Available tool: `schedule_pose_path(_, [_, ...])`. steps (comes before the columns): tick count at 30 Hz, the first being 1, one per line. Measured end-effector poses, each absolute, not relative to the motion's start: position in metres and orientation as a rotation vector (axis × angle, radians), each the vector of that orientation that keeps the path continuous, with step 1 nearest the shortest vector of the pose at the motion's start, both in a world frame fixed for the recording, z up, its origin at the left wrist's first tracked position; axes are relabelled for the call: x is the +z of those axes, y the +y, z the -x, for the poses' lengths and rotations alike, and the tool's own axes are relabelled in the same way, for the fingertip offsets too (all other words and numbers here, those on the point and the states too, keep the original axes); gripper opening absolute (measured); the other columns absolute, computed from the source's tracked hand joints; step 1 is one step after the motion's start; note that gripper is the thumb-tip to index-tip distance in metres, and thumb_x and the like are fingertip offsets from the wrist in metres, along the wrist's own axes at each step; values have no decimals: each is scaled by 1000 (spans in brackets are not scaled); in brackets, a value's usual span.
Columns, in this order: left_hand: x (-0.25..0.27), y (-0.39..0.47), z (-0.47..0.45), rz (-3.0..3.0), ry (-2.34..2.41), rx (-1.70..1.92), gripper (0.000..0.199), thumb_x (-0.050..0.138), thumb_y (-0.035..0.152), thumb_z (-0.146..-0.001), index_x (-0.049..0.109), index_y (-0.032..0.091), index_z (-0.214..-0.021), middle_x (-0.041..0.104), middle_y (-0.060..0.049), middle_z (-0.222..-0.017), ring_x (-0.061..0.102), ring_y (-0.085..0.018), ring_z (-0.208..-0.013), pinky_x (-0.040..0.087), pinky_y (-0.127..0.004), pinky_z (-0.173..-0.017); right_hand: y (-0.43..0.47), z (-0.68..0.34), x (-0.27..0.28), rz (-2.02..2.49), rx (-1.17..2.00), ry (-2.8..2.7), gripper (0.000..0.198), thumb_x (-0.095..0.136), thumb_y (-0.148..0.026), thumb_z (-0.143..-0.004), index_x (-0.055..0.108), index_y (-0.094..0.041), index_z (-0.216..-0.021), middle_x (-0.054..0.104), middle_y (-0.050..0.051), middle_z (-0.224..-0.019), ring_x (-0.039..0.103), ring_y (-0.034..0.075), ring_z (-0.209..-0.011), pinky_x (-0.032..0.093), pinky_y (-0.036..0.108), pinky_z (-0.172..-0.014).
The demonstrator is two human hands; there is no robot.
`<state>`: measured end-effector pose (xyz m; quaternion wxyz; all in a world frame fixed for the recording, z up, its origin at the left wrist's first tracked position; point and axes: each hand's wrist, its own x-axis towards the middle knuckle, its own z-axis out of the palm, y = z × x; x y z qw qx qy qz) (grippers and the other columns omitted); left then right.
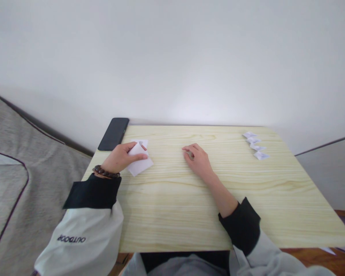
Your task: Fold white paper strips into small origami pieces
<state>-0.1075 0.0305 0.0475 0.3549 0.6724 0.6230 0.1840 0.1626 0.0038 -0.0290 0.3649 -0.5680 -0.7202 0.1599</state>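
Observation:
My left hand (123, 157) is closed on a piece of white paper (140, 165) at the left part of the table, thumb on top and fingers behind it. The paper looks folded or bent at its upper corner; whether it is one sheet or more I cannot tell. Toward the table's middle, my right hand (198, 159) rests with curled fingers, the thumb close to the index fingertip, and nothing visible in it. Several small folded white paper pieces (261, 155) lie in a slanting row to the right, apart from both hands.
A black phone (114, 134) lies at the table's back left corner. The wooden table (172, 214) stands against a white wall (172, 61). Grey fabric (46, 191) covers something at the left side.

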Motion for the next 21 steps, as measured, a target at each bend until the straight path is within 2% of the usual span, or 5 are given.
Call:
schedule_pose_path(4, [44, 31, 95, -1733, 1589, 535, 44, 69, 54, -61, 68, 19, -87, 68, -1, -74, 62, -18, -62, 45, -23, -48, 4, -160, -28, 1446, 408, -1862, 21, 49, -20, -84, 66, -21, -97, 63, 5, -94, 57, 15, -72, 47, 29, -71])
schedule_pose_path(9, [45, 38, 103, -1731, 1672, 498, 42, 69, 53, -61, 69, 20, -85, 69, 0, -69, 63, -19, -62, 45, -23, -49, 3, -160, -28, 1433, 411, -1862, 21, 50, -20, -84, 65, -21, -97, 63, 5, -93, 57, 15, -72, 47, 29, -71])
schedule_pose_path(14, [48, 49, 127, -1741, 1647, 427, 49, 67, 53, -63, 66, 21, -100, 70, 0, -74, 63, -19, -62, 47, -23, -50, 3, -162, -29, 1439, 406, -1876, 21, 50, -20, -84, 65, -20, -98, 63, 6, -93, 57, 15, -72, 46, 30, -74])
schedule_pose_path(18, [46, 53, 134, -1803, 1593, 460, 49, 67, 44, -65, 62, 20, -108, 69, -3, -96, 64, -18, -74, 50, -23, -57, 2, -164, -30, 1439, 417, -1872, 21, 50, -20, -84, 65, -21, -97, 63, 6, -94, 57, 16, -75, 46, 30, -73])
schedule_pose_path(21, [40, 53, 131, -1779, 1600, 537, 61, 70, 41, -62, 57, 21, -118, 69, -4, -96, 65, -19, -75, 52, -25, -62, 2, -164, -29, 1434, 417, -1870, 21, 49, -19, -84, 65, -21, -97, 63, 6, -94, 57, 16, -76, 47, 29, -72])
